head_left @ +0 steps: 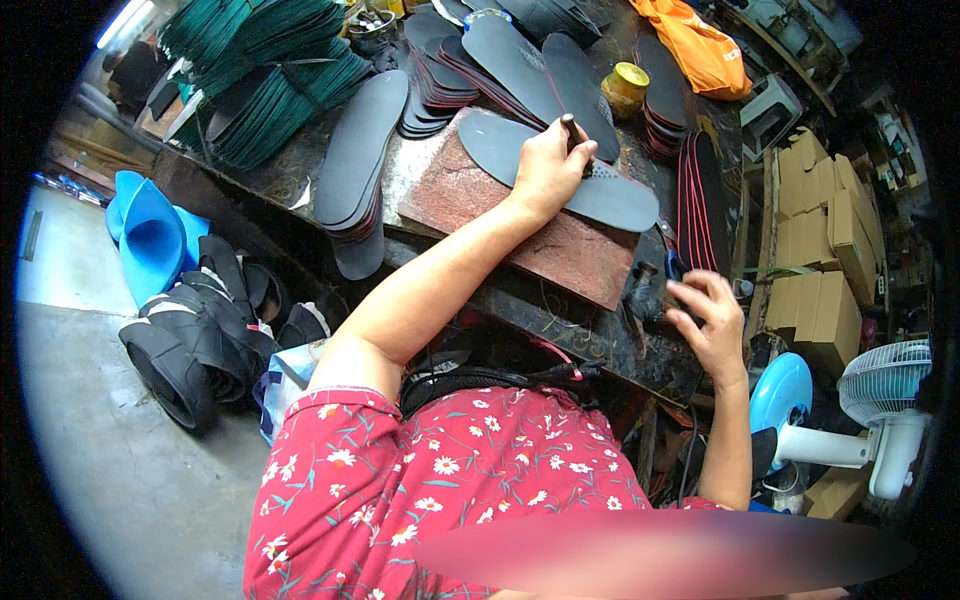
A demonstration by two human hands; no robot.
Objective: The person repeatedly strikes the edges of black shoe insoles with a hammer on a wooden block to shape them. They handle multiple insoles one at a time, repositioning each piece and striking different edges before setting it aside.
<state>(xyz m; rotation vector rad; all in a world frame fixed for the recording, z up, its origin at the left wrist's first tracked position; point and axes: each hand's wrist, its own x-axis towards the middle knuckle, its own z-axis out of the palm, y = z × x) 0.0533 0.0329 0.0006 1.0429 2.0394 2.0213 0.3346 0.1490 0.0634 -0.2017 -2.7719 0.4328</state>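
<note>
A grey shoe insole with a patch of small holes lies across a reddish-brown worn slab on the dark workbench. My left hand rests on the insole's middle, its fingers closed around a short dark rod-shaped tool that looks like a punch. At the bench's right edge, my right hand has its fingers curved and apart, with nothing visible between them. Just beyond its fingertips are dark-blue-handled scissors and a dark metal tool, whose kind I cannot make out.
Stacked insoles surround the slab, some red-edged. Bundled green sheets stand back left. A yellow jar and orange bag sit farther back. Cardboard boxes and a fan stand right; black rolls lie left.
</note>
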